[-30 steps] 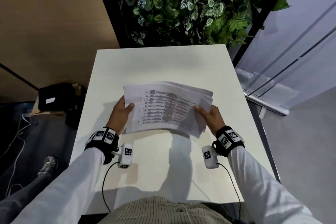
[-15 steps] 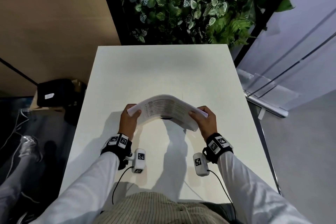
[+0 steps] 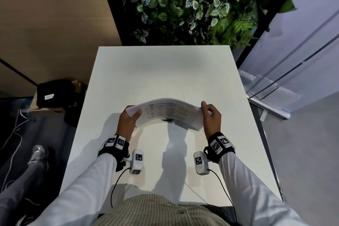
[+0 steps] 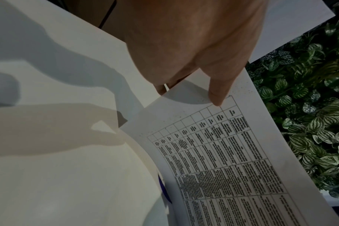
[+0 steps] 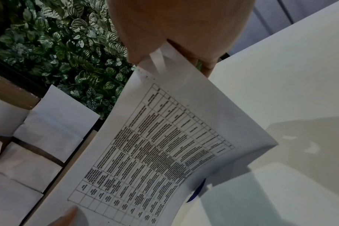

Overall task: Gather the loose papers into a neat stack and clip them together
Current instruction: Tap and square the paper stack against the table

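Both hands have the papers [image 3: 166, 112] up off the table [image 3: 165, 71], bowed into an arch. The left hand [image 3: 128, 123] pinches 1 short edge, thumb on top; the right hand [image 3: 211, 117] pinches the other, fingers curled. Best now: loosen slightly and tap the lower edge square. A dark object [image 3: 167, 120], perhaps the clip, lies underneath, half hidden. Leafy plants [image 3: 192, 5] stand beyond the table.

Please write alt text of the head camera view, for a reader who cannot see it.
Two hands, left hand and right hand, hold a stack of white printed paper sheets by its short ends, bowed upward above a white rectangular table. A small dark object lies under the arch. A wall of green patterned leaves stands behind the table.
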A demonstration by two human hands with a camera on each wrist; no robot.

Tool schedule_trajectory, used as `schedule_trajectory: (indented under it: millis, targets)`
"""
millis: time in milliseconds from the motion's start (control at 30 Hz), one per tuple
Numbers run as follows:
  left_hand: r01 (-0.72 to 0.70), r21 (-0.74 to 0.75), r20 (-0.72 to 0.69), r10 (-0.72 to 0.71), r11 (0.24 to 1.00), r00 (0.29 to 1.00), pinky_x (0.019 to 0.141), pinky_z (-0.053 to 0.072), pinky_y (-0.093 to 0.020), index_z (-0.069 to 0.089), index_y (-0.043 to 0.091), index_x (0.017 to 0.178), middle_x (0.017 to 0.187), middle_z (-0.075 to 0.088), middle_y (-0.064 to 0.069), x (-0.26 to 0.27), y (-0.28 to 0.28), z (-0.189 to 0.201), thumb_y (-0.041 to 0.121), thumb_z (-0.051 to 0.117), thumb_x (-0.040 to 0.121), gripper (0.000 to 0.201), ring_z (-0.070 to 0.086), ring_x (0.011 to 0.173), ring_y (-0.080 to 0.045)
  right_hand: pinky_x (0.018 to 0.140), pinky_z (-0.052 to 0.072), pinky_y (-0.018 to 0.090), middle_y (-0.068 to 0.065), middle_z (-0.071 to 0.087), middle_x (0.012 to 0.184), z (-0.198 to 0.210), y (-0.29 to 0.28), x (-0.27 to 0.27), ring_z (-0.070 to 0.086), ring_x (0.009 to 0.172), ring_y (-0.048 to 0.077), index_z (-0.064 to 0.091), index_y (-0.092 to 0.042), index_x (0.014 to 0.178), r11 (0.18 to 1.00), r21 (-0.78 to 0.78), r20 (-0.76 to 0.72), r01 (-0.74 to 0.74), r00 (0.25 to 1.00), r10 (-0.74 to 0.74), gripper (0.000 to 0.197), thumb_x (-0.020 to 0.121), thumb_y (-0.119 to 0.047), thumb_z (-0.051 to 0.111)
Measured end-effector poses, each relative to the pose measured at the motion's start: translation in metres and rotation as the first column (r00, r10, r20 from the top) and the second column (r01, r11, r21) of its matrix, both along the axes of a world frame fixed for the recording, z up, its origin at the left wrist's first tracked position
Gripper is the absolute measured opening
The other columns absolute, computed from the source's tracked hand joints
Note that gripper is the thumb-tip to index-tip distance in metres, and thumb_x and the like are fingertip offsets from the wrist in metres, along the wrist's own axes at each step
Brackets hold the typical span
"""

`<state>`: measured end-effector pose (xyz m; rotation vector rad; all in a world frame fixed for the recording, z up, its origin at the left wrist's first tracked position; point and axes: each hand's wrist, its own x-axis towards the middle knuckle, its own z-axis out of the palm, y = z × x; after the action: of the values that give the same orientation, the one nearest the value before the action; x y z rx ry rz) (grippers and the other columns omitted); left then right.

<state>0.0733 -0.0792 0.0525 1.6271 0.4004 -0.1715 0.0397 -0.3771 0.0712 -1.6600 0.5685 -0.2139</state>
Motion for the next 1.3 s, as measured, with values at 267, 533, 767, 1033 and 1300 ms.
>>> schedule_trajectory:
  millis: [267, 533, 767, 1033, 1300]
  targets:
    - [0.218, 0.38, 0.157, -0.296, 0.899, 0.942, 0.07, 0.043, -0.029, 0.058, 0.011, 0.11, 0.1, 0.066, -0.007, 0.014, -0.011, 0.052, 0.013, 0.052, 0.101, 0.011, 0.058, 0.088, -0.02, 0.069, 0.048, 0.037, 0.001, 0.063, 0.079, 0.032, -0.033, 0.018, 0.059, 0.078, 0.028, 0.056, -0.029, 0.082, 0.568, -0.496, -0.436, -0.657, 0.754, 0.492, 0.011, 0.091, -0.027, 0.063]
    - [0.367, 0.67, 0.265, -0.67, 0.645, 0.693, 0.07, 0.043, -0.031, 0.064, 0.01, 0.102, 0.093, 0.068, -0.002, 0.025, -0.06, 0.136, 0.023, 0.063, 0.096, 0.014, 0.06, 0.081, -0.018, 0.074, 0.049, 0.036, 0.006, 0.073, 0.089, 0.073, 0.002, 0.035, 0.065, 0.081, 0.025, 0.069, -0.015, 0.092, 0.567, -0.387, -0.199, -0.727, 0.666, 0.719, 0.012, 0.099, -0.023, 0.063]
    - [0.338, 0.177, 0.218, -0.372, 0.924, 0.902, 0.085, 0.051, -0.034, 0.069, 0.012, 0.099, 0.094, 0.073, -0.004, 0.033, -0.021, 0.123, 0.031, 0.08, 0.079, 0.029, 0.066, 0.086, -0.016, 0.077, 0.052, 0.022, -0.015, 0.074, 0.078, 0.071, -0.021, 0.019, 0.066, 0.074, -0.005, 0.069, -0.016, 0.097, 0.885, -0.021, 0.085, -0.465, 0.881, 0.465, 0.013, 0.099, -0.007, 0.061]
    - [0.269, -0.049, 0.262, -0.247, 0.962, 0.933, 0.089, 0.052, -0.027, 0.058, 0.011, 0.124, 0.113, 0.07, -0.001, 0.005, -0.07, 0.097, 0.013, 0.055, 0.101, 0.023, 0.068, 0.099, -0.005, 0.079, 0.058, 0.024, -0.009, 0.079, 0.09, 0.047, -0.015, -0.001, 0.073, 0.084, 0.003, 0.072, -0.013, 0.105, 0.959, 0.073, 0.148, -0.275, 0.954, 0.262, 0.012, 0.095, -0.007, 0.068]
    - [0.275, 0.056, 0.253, -0.28, 0.96, 0.926, 0.088, 0.053, -0.022, 0.056, 0.017, 0.127, 0.111, 0.07, 0.007, -0.006, -0.078, 0.076, 0.022, 0.044, 0.106, 0.024, 0.067, 0.102, -0.005, 0.084, 0.053, 0.029, -0.015, 0.07, 0.095, 0.044, -0.018, 0.001, 0.064, 0.09, 0.005, 0.07, -0.014, 0.111, 0.975, -0.022, 0.255, -0.22, 0.942, 0.218, 0.015, 0.103, -0.017, 0.058]
